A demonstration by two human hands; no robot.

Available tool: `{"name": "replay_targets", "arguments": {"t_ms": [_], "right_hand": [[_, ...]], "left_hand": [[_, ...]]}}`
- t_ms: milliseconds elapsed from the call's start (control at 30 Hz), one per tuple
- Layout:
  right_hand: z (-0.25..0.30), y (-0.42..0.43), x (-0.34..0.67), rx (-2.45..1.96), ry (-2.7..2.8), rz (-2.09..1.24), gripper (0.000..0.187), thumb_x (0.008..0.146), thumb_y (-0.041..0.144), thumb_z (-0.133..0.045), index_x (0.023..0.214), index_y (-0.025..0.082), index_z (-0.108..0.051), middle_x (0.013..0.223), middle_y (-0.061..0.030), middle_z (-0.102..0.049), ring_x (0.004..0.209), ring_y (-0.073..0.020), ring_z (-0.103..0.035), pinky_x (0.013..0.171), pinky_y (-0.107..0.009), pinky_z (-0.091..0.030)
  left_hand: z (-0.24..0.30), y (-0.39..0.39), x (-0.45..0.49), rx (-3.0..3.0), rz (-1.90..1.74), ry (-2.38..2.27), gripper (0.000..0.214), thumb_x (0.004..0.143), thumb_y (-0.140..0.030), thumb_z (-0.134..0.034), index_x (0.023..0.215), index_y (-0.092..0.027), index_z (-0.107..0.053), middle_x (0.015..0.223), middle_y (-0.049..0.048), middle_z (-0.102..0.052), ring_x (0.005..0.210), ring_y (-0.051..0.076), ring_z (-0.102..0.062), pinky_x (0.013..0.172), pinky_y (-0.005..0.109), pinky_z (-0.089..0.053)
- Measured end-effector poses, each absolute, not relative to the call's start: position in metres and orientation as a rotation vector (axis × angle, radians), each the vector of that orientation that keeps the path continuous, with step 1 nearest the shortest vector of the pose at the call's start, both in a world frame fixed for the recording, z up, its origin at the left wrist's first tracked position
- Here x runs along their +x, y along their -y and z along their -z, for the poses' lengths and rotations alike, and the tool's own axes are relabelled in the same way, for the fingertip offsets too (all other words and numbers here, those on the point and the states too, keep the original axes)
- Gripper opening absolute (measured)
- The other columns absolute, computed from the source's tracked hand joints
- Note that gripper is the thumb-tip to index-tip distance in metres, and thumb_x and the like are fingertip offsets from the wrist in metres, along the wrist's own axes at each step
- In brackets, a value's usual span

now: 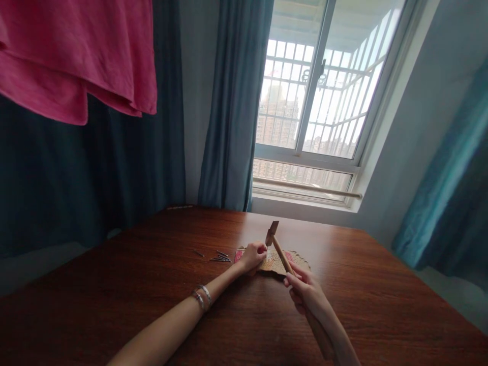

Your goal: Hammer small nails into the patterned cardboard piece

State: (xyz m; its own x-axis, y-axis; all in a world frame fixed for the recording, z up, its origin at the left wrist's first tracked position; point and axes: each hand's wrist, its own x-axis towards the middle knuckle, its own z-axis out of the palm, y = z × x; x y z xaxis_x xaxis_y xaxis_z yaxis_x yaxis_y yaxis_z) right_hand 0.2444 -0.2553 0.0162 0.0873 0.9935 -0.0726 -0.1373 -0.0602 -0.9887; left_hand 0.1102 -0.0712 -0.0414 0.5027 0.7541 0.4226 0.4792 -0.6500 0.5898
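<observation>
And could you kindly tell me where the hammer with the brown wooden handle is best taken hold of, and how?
Probably by its long, straight brown wooden handle, coming from the near right: it slants that way from the brown head, and the right hand grips it there.

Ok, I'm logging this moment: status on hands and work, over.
Right hand gripping hammer by handle. Left hand at ragged tan piece, close to hammer head; any held nail too small to tell. Loose nails left of piece.

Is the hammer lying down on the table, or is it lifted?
Lifted. The right hand holds the hammer by its handle, with the head raised above the cardboard, close to the left hand.
</observation>
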Motion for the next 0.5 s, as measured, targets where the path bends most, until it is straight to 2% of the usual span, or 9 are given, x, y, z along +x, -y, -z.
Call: {"name": "replay_targets", "arguments": {"t_ms": [333, 500], "right_hand": [[-0.0169, 0.2557, 0.2465, -1.153, 0.988, -1.232, 0.067, 0.069, 0.044, -0.065, 0.127, 0.02, -0.041, 0.07, 0.0029, -0.051, 0.033, -0.002, -0.033, 0.025, -0.015, -0.022], [-0.02, 0.2571, 0.244, -1.172, 0.965, -1.221, 0.073, 0.066, 0.044, -0.066, 0.129, 0.019, -0.039, 0.068, 0.0031, -0.052, 0.033, -0.0024, -0.033, 0.024, -0.015, -0.023]], "left_hand": [[0.0411, 0.0708, 0.1093, 2.294, -0.962, -1.017, 0.017, 0.075, -0.027, -0.055, 0.082, -0.016, -0.066, 0.071, -0.0001, -0.062, 0.066, 0.011, -0.053, 0.062, 0.02, -0.038], [0.043, 0.0693, 0.1093, 2.267, -0.973, -1.014, 0.018, 0.076, -0.029, -0.054, 0.074, -0.015, -0.066, 0.069, 0.001, -0.063, 0.065, 0.012, -0.054, 0.061, 0.021, -0.038]]}}
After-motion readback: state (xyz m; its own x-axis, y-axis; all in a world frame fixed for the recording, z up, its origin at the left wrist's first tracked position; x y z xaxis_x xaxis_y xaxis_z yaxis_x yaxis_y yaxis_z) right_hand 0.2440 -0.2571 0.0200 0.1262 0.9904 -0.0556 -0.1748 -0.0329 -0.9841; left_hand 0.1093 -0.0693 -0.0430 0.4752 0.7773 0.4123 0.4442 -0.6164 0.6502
